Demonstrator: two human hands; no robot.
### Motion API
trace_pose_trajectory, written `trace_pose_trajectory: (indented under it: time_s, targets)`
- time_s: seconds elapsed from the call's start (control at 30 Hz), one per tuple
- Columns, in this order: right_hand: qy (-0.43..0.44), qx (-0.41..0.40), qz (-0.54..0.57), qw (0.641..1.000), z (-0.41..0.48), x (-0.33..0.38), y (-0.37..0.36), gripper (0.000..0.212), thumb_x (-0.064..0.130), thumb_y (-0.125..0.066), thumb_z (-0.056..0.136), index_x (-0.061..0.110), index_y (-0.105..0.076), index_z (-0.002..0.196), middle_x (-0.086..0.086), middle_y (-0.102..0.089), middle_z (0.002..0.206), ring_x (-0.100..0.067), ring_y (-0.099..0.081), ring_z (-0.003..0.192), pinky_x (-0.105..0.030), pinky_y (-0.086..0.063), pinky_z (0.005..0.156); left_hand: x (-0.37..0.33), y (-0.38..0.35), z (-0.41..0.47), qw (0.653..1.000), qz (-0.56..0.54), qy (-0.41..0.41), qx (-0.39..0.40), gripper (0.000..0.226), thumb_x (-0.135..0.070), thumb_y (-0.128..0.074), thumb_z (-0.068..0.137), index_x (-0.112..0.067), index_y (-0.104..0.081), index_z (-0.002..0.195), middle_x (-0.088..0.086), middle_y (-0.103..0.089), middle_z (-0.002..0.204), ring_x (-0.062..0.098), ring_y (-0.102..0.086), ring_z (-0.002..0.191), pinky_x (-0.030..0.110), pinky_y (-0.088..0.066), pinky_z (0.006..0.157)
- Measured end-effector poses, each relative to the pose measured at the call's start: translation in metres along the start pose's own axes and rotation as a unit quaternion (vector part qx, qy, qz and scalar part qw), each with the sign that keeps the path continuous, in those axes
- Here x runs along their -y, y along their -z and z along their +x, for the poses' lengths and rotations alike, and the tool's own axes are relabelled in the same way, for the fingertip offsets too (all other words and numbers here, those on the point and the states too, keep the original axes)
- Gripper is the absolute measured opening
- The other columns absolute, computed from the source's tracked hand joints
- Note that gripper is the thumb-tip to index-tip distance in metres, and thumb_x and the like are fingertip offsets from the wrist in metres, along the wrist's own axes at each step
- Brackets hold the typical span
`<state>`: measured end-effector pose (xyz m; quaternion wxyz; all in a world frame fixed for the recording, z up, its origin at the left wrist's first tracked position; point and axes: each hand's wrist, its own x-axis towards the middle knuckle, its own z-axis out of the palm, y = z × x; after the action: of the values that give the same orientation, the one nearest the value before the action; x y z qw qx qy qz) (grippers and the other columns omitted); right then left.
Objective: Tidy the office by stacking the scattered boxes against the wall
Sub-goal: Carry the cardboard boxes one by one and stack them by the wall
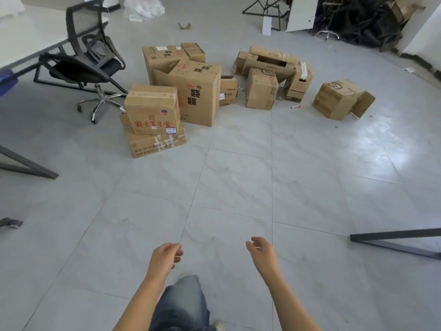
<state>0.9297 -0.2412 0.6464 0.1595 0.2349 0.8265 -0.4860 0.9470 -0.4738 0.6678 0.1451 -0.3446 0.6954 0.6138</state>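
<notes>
Several cardboard boxes lie scattered on the tiled floor ahead. A box with red print [152, 111] sits on a flatter taped box [156, 143]. Behind them stands a large box [199, 94], and a second cluster [261, 88] lies to its right. One tipped box [340, 99] lies apart at the far right. My left hand [165, 256] and my right hand [261, 253] hang low in front of me with loosely curled fingers, holding nothing, well short of the boxes.
A black mesh office chair [91, 60] stands left of the boxes beside a white desk [26, 37]. Dark desk legs [396, 242] cross the floor at right and left. A red marker [296, 107] lies near the boxes. Black clutter [362, 20] fills the far right corner.
</notes>
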Motion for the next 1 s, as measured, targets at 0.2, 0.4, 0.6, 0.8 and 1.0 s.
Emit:
trace_pose_trajectory:
  time_s: [0.2,0.4,0.6,0.8,1.0]
  targets:
    - [-0.004,-0.019,-0.011,1.0,0.103,0.06,-0.001,0.038,0.025,-0.053,0.094,0.007,-0.052,0.127,-0.01,-0.055,0.125,-0.023,-0.053,0.114,-0.024,-0.039,0.083,-0.088,-0.024,0.104,1.0,-0.002,-0.01,0.006,0.015,-0.012,-0.05,0.093,-0.009,-0.059,0.082,0.009,-0.063,0.084,0.021,-0.057,0.079,0.026,-0.042,0.065]
    - [0.003,-0.057,0.0,0.998,0.196,0.151,0.003,0.039,0.026,-0.05,0.095,0.007,-0.05,0.129,-0.009,-0.054,0.128,-0.023,-0.052,0.116,-0.031,-0.042,0.093,-0.213,-0.039,0.203,0.998,-0.023,-0.062,0.017,0.017,-0.011,-0.051,0.092,-0.011,-0.059,0.077,0.006,-0.063,0.079,0.017,-0.057,0.072,0.026,-0.041,0.064]
    - [-0.033,-0.055,-0.026,0.998,0.253,0.177,0.005,0.039,0.027,-0.047,0.097,0.006,-0.049,0.13,-0.01,-0.054,0.129,-0.022,-0.052,0.117,-0.031,-0.043,0.095,-0.247,-0.075,0.262,0.998,0.007,-0.019,0.057,0.017,-0.009,-0.051,0.092,-0.008,-0.059,0.077,0.01,-0.063,0.079,0.018,-0.057,0.069,0.026,-0.04,0.062]
    - [-0.054,-0.052,-0.034,0.997,0.342,0.202,0.023,0.04,0.028,-0.047,0.096,0.007,-0.048,0.131,-0.011,-0.054,0.13,-0.023,-0.052,0.116,-0.03,-0.042,0.094,-0.29,-0.117,0.328,0.997,0.037,0.009,0.065,0.016,-0.01,-0.051,0.092,-0.007,-0.059,0.079,0.009,-0.062,0.079,0.018,-0.056,0.068,0.026,-0.039,0.062]
    - [-0.006,-0.108,0.017,0.994,0.486,0.274,0.093,0.038,0.024,-0.05,0.095,0.004,-0.052,0.127,-0.013,-0.056,0.126,-0.025,-0.052,0.116,-0.032,-0.041,0.095,-0.395,-0.196,0.42,0.997,0.037,-0.032,0.059,0.018,-0.01,-0.051,0.091,-0.008,-0.059,0.075,0.009,-0.062,0.077,0.018,-0.056,0.067,0.027,-0.038,0.061]
